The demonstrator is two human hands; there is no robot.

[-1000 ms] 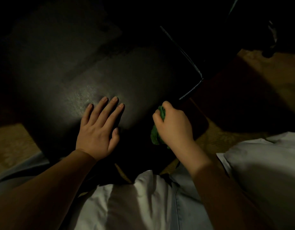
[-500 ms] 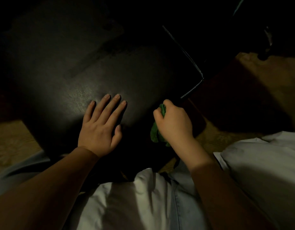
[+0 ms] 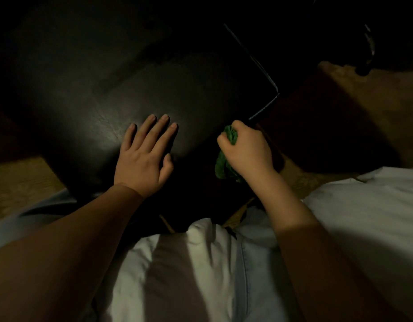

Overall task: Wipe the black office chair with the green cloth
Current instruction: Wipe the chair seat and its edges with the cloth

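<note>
Green cloth [image 3: 226,156], soft and easily bunched, is clenched in the right hand [image 3: 246,151] beside the flat, open left hand [image 3: 144,156] pressing the black office chair [image 3: 131,84].

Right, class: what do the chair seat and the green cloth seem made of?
The chair seat: likely leather or faux leather; dull sheen, fine grain, a crease line by the left hand. The green cloth: soft matt fabric, crumpled in folds in the right hand; fibre unclear.
</note>
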